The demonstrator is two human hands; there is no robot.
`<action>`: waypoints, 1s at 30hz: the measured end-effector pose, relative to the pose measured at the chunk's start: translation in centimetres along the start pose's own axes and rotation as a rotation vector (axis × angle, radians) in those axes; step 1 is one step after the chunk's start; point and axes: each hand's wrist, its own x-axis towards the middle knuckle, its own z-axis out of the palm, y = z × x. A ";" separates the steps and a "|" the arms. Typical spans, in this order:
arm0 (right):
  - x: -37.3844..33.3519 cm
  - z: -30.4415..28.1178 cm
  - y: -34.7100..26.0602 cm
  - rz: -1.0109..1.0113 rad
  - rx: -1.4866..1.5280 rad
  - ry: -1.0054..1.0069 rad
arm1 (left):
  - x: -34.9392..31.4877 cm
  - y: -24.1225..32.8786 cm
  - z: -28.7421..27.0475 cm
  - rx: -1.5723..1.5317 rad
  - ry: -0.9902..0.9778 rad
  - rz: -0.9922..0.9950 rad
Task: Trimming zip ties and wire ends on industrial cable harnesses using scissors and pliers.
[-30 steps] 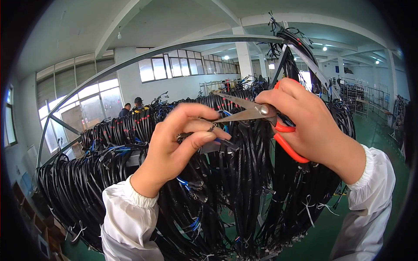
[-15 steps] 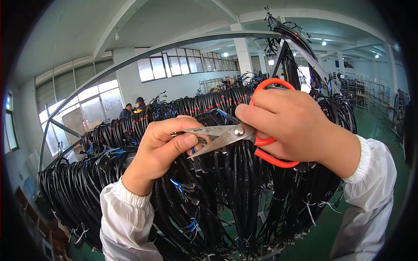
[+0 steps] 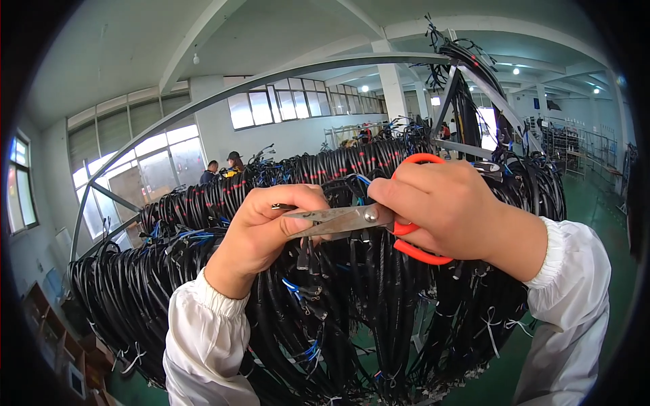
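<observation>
My right hand point(image 3: 450, 210) is wrapped round a pair of scissors point(image 3: 349, 222) with red loop handles and metal blades. The blades point left and lie nearly closed, their tips at the thumb of my left hand point(image 3: 261, 227). That hand pinches a thin dark cable piece, whose end point(image 3: 282, 207) sticks out beside the forefinger; the rest is hidden behind the fingers and blades. A black cable with a blue wire point(image 3: 364, 179) runs close to my right fingertips. Behind both hands hang thick bunches of black cables point(image 3: 379, 298).
A metal rack frame point(image 3: 271, 68) carries the cables. Further black cables with red marks point(image 3: 325, 166) hang behind. Loose blue-wired ends with connectors point(image 3: 301, 292) dangle below my hands. Two people point(image 3: 233, 162) stand at the far left. Shelves point(image 3: 575, 145) stand on the green floor at right.
The scissor blades have come from spread apart to nearly closed at my left fingers. My left hand has shifted slightly right. The background has slid a little to the right and down.
</observation>
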 end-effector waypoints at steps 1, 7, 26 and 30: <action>0.1 0.1 0.0 -0.002 -0.004 0.000 | 0.0 -0.1 -0.2 -0.015 -0.013 -0.006; 0.2 0.8 0.3 -0.035 0.023 0.011 | 0.0 0.1 -0.5 -0.054 -0.071 -0.052; 1.5 0.3 0.2 0.206 0.267 0.103 | 0.1 0.8 -0.3 0.017 -0.158 -0.047; 0.5 0.4 1.1 0.181 0.188 0.113 | 0.2 0.3 -0.6 0.187 -0.197 -0.046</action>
